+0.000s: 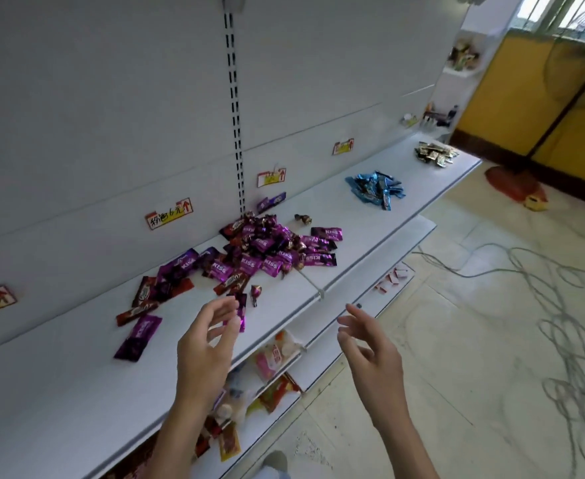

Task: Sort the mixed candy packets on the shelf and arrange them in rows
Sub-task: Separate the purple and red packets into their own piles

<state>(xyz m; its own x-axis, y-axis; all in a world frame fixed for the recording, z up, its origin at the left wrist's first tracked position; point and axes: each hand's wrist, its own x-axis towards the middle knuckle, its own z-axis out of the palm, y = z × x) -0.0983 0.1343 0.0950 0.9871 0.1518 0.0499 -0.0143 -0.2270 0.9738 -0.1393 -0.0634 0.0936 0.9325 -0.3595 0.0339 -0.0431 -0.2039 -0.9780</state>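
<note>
White shop shelving fills the left of my feed, w/ a tiled floor (456, 340) to the right & a yellow wall (484, 108) at the far end. On the top shelf (76, 392) the mixed pile (266, 250) sits approx mid-frame, up against the back panel. It's purple KISS packets tangled w/ dark red-brown ones & a few small twist-wrapped sweets. Strays trail off toward the near end: a lone purple packet (139, 337) lies flat, w/ a red-brown packet (135, 311) just beside it. Further along the same shelf, well apart from the mix, there's a blue pile (375, 188), then a gold-and-dark pile (434, 153) near the far end. Price labels (169, 213) are stuck along the back panel.

Left hand (208, 347) hovers over the shelf front, near the pile's near edge. Its fingers are loosely curved, w/ a gap between thumb & fingers. A slim purple packet (241, 314) shows right at the fingertips. It's blurred, so I can't tell if it's pinched or just lying behind them. Right hand (370, 350) is out past the shelf's front edge, fingers spread & relaxed, holding nothing. The hands are apart.

Lower shelf (318, 369) holds assorted packets, pink/white & orange. Cables (560, 340) loop across the floor, & a red fan base (507, 183) stands by the wall.
</note>
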